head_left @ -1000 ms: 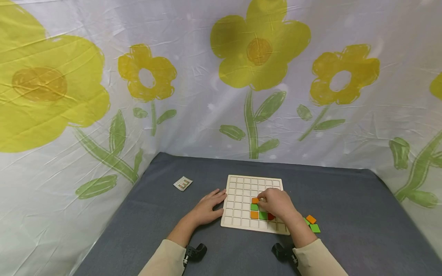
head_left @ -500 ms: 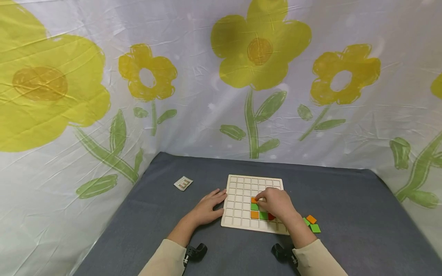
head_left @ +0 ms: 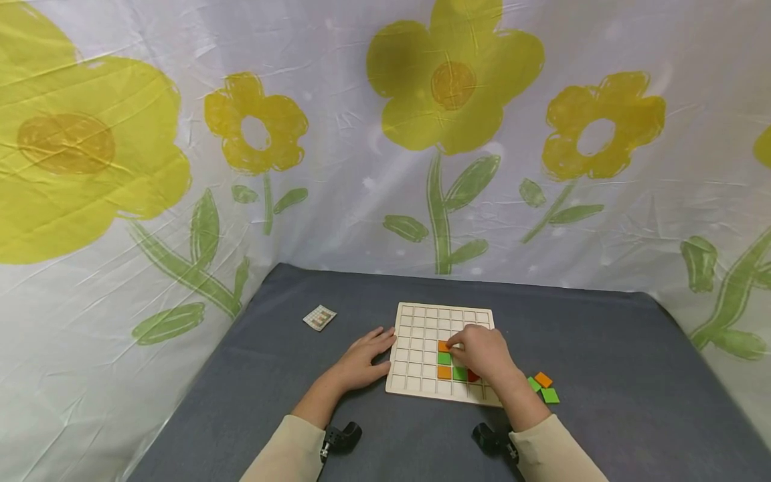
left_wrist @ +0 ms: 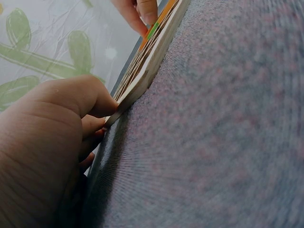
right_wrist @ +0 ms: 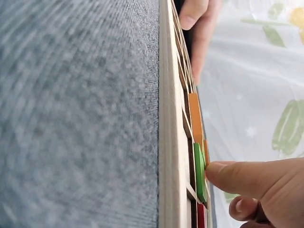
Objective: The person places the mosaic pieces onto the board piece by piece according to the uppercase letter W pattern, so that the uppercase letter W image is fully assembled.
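A pale wooden grid board (head_left: 415, 335) lies on the dark cloth. My left hand (head_left: 363, 361) rests against its left edge, fingers fairly straight; the left wrist view shows thumb and fingertips touching the board's rim (left_wrist: 142, 84). Over the board's middle, my right hand (head_left: 484, 351) has thumb and index fingertips at the right side of an orange square tile (head_left: 443, 346), seemingly pinching it. Below that tile are a green tile (head_left: 444, 359) and another orange one (head_left: 444, 372). Another green tile (head_left: 460, 373) and a red piece (head_left: 473, 376) lie rightward, partly hidden by the hand.
Several loose orange and green tiles (head_left: 549, 395) lie right of the board, beside the right forearm. A small card with a grid pattern (head_left: 319, 318) lies at the back left. A flower-printed white curtain (head_left: 343, 201) hangs behind the table.
The orange tile under my right fingertips has shifted slightly left into line with the green tile below it. My left hand has stayed at the board's edge.
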A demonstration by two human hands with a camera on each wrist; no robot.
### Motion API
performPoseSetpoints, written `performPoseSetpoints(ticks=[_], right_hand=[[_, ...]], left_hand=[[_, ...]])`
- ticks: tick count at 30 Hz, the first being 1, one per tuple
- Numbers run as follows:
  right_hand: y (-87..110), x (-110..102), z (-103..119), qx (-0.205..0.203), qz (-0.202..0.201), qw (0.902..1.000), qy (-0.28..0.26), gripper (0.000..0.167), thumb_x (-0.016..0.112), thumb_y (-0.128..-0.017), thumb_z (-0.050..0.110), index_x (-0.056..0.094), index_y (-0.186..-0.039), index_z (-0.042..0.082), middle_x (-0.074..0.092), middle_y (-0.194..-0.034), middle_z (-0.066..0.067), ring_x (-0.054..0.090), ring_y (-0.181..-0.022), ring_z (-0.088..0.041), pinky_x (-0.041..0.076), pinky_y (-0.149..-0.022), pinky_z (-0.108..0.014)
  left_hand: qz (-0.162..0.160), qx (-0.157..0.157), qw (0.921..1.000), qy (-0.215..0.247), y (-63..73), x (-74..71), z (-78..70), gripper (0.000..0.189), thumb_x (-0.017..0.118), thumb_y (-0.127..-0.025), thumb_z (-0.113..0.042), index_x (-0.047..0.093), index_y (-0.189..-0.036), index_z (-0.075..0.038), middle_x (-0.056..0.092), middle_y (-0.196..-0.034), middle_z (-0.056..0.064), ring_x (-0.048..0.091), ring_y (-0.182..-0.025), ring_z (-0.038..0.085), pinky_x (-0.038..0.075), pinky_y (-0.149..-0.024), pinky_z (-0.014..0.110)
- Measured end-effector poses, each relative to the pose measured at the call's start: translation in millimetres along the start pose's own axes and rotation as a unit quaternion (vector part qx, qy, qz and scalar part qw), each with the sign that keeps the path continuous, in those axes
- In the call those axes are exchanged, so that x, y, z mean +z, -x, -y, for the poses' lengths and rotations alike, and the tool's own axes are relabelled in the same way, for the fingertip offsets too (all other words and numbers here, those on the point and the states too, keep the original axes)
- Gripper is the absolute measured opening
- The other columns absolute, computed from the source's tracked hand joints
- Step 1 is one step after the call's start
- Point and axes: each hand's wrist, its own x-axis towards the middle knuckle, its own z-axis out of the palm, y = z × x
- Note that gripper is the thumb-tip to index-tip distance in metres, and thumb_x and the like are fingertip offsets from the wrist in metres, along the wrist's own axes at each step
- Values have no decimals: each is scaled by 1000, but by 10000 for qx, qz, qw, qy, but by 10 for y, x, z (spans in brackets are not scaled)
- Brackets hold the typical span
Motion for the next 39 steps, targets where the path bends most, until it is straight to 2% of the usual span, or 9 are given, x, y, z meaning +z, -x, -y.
performPoseSetpoints(ticks=[10, 16, 19, 21, 23, 25, 29, 32, 39], right_hand=[[25, -70, -20, -38, 3, 10000, 74, 15, 80, -91, 24, 84, -105, 22, 75, -95, 0, 66, -79, -19, 46, -56, -35], [76, -262, -106, 258, 147, 9987, -408, 26, 76, -94, 22, 80, -118, 17, 75, -113, -5, 69, -94, -26, 41, -59, -34], [113, -353, -197, 337, 194, 9973, -616, 28, 73, -95, 20, 79, -122, 15, 73, -92, -6, 62, -76, -23, 34, -55, -32], [142, -406, -264, 362, 208, 9963, -757, 28, 72, -96, 19, 78, -123, 12, 63, -73, -4, 51, -62, -19, 30, -53, -31], [172, -454, -334, 416, 256, 9947, -908, 29, 72, -97, 18, 77, -124, 10, 50, -64, -2, 40, -56, -17, 29, -52, -31], [206, -495, -405, 486, 298, 9926, -1069, 30, 72, -97, 17, 76, -125, 9, 50, -65, -2, 40, -56, -17, 33, -52, -31], [279, -574, -535, 647, 325, 9874, -1407, 30, 71, -98, 16, 75, -126, 6, 66, -89, -6, 56, -72, -18, 49, -63, -36], [326, -619, -638, 747, 368, 9828, -1649, 32, 70, -98, 17, 73, -129, 6, 67, -97, -6, 58, -78, -19, 51, -68, -39], [437, -719, -859, 975, 637, 9679, -2229, 39, 68, -100, 17, 67, -135, 1, 49, -72, -4, 42, -62, -20, 39, -61, -36]], left_hand=[[-31, 37, 10000, -20, -18, 22, 6, 60, 57, -101, -28, 44, -157, -10, 35, -165, 1, 23, -154, 29, 24, -119, 59], [-12, 37, 10000, -11, -19, 30, 8, 60, 57, -101, -28, 44, -157, -10, 35, -165, 1, 23, -154, 29, 24, -119, 59], [-16, 27, 10000, -11, -15, 33, 7, 60, 57, -101, -28, 44, -157, -10, 35, -165, 2, 23, -154, 29, 24, -118, 59], [-11, 19, 10000, -14, -10, 32, 2, 60, 57, -102, -28, 44, -157, -10, 35, -165, 2, 23, -154, 29, 24, -118, 59], [3, 18, 10000, -8, -4, 32, -2, 60, 57, -102, -28, 44, -157, -10, 35, -165, 2, 23, -154, 29, 24, -119, 59], [25, 28, 10000, 16, 3, 34, -4, 60, 57, -102, -27, 43, -158, -10, 35, -165, 2, 23, -154, 29, 24, -118, 59], [44, 42, 10000, 61, 13, 34, -8, 59, 56, -103, -27, 43, -158, -10, 34, -165, 3, 22, -154, 30, 23, -118, 60], [32, 31, 10000, 71, 16, 30, -3, 59, 56, -103, -27, 43, -158, -10, 34, -165, 3, 22, -154, 30, 23, -118, 61], [-9, 40, 10000, 32, 13, 15, 14, 59, 56, -104, -28, 42, -158, -10, 33, -165, 2, 21, -155, 29, 23, -118, 61]])
